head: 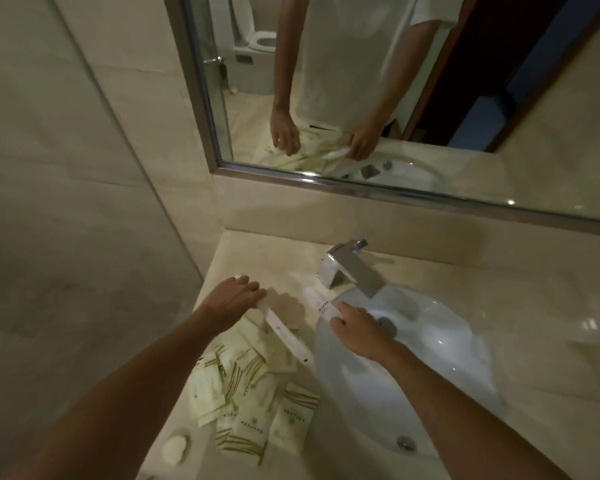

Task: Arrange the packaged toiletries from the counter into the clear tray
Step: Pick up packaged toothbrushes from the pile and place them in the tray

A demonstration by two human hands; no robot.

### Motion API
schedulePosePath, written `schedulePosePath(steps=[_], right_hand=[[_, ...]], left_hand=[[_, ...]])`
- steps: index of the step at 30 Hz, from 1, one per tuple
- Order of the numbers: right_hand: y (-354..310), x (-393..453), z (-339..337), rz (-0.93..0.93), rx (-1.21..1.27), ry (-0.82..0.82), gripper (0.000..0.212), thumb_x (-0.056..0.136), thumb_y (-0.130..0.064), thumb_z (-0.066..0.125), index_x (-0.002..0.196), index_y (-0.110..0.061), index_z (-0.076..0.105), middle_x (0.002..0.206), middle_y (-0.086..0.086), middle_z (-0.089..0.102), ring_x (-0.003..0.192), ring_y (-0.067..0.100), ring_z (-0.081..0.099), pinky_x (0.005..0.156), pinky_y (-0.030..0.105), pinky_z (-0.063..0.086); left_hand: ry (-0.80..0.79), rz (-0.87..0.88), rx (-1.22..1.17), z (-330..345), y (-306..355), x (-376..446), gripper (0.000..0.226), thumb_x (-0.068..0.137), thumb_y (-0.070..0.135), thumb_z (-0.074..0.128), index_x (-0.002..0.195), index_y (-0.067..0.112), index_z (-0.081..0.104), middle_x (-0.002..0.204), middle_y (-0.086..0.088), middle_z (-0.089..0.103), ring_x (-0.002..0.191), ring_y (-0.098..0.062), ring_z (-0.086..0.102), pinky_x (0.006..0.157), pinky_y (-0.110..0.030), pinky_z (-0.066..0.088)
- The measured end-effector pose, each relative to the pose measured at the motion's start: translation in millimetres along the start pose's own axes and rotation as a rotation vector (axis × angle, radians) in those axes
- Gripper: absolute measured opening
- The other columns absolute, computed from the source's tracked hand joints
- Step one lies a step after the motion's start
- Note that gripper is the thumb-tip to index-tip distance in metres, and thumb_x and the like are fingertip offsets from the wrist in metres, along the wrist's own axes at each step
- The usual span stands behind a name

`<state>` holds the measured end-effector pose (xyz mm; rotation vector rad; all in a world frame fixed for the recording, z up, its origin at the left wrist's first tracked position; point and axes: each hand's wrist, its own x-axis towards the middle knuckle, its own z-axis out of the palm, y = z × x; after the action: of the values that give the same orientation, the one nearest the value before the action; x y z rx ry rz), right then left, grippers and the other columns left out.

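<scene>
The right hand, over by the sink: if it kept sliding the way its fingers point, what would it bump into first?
The right hand points up-left along the white tube it pinches; past the tube, probably the faucet base, though depth is unclear.

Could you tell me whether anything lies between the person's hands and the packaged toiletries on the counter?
Nothing visible does. The left hand already touches a long white packet, and the right hand rests on another white packet by the sink rim. The loose sachets lie uncovered.

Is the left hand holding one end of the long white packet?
Yes, the left hand grips the far end of the long white packet above the sachets.
</scene>
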<state>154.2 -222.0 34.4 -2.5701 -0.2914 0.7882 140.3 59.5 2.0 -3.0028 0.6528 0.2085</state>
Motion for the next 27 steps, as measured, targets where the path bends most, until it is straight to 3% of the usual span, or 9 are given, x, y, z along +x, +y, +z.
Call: schedulePosePath(steps=[3,6,8,10,12,14,17,21,27], right_hand=[[32.7,-19.0,-20.6,0.041,-0.007,0.023,0.012,0.098,-0.02,0.034,0.092,-0.015,0.044,0.094,0.009,0.052,0.087,0.027,0.053,0.077,0.041,0.046],[80.6,-35.1,-35.2,0.075,0.156,0.043,0.02,0.097,-0.007,0.041,0.115,-0.002,0.05,0.116,0.019,0.054,0.104,0.032,0.056,0.079,0.038,0.042],[107.1,-49.6,-48.6,0.065,0.169,0.061,0.029,0.099,-0.027,0.04,0.117,-0.008,0.054,0.116,0.018,0.058,0.102,0.031,0.058,0.083,0.038,0.044],[137.8,-64.0,-62.5,0.041,0.105,0.089,0.046,0.094,-0.057,0.029,0.099,-0.021,0.059,0.097,0.009,0.064,0.089,0.025,0.058,0.082,0.041,0.045],[166.1,-76.0,-75.5,0.023,0.105,0.137,0.043,0.092,-0.062,0.028,0.079,-0.028,0.05,0.076,0.0,0.056,0.075,0.021,0.055,0.073,0.038,0.044],[205.1,-94.3,-93.3,0.018,0.057,0.127,0.035,0.095,-0.057,0.032,0.075,-0.031,0.043,0.076,-0.002,0.052,0.074,0.02,0.053,0.069,0.036,0.04],[268.1,-111.5,-117.5,0.05,0.037,0.134,0.03,0.093,-0.062,0.034,0.086,-0.034,0.043,0.085,-0.002,0.058,0.078,0.021,0.057,0.073,0.036,0.044],[335.4,-127.2,-141.5,0.101,-0.041,0.143,0.038,0.087,-0.071,0.033,0.09,-0.034,0.041,0.082,0.003,0.06,0.076,0.024,0.058,0.065,0.035,0.041],[398.5,-116.2,-160.1,0.071,-0.228,0.05,0.045,0.091,-0.054,0.047,0.12,-0.02,0.046,0.11,0.009,0.063,0.096,0.029,0.062,0.072,0.035,0.043]], left_hand=[[0.026,0.038,-0.026,-13.6,22.1,11.1,0.018,0.081,0.025,0.072,0.095,0.019,0.061,0.083,0.0,0.065,0.073,-0.021,0.06,0.053,-0.035,0.051],[0.042,0.1,-0.044,-24.9,55.0,28.6,0.017,0.088,0.029,0.063,0.1,0.017,0.059,0.089,-0.003,0.066,0.077,-0.023,0.063,0.055,-0.037,0.052],[0.036,0.131,-0.048,-29.7,77.0,42.0,0.02,0.092,0.031,0.057,0.104,0.016,0.057,0.093,-0.005,0.065,0.082,-0.026,0.064,0.059,-0.039,0.052],[0.041,0.156,-0.036,-31.4,101.4,56.9,0.019,0.092,0.033,0.057,0.102,0.017,0.056,0.092,-0.005,0.065,0.082,-0.026,0.065,0.057,-0.037,0.051],[0.013,0.157,-0.046,-32.6,124.7,69.7,0.021,0.093,0.035,0.055,0.104,0.017,0.055,0.097,-0.005,0.065,0.087,-0.025,0.065,0.061,-0.035,0.05],[-0.022,0.175,-0.071,-37.3,160.5,90.1,0.024,0.095,0.036,0.05,0.11,0.018,0.054,0.108,-0.004,0.064,0.096,-0.023,0.063,0.069,-0.034,0.049],[-0.002,0.191,-0.134,-41.7,203.7,119.7,0.021,0.094,0.034,0.054,0.109,0.019,0.057,0.112,-0.003,0.065,0.099,-0.022,0.064,0.076,-0.035,0.052],[-0.029,0.197,-0.079,-43.2,253.7,155.7,0.021,0.095,0.036,0.05,0.108,0.02,0.054,0.106,-0.003,0.066,0.094,-0.023,0.065,0.075,-0.038,0.053],[-0.082,0.158,-0.141,-55.7,311.8,188.5,0.021,0.098,0.033,0.047,0.108,0.016,0.052,0.107,-0.004,0.063,0.094,-0.023,0.061,0.076,-0.035,0.046]])
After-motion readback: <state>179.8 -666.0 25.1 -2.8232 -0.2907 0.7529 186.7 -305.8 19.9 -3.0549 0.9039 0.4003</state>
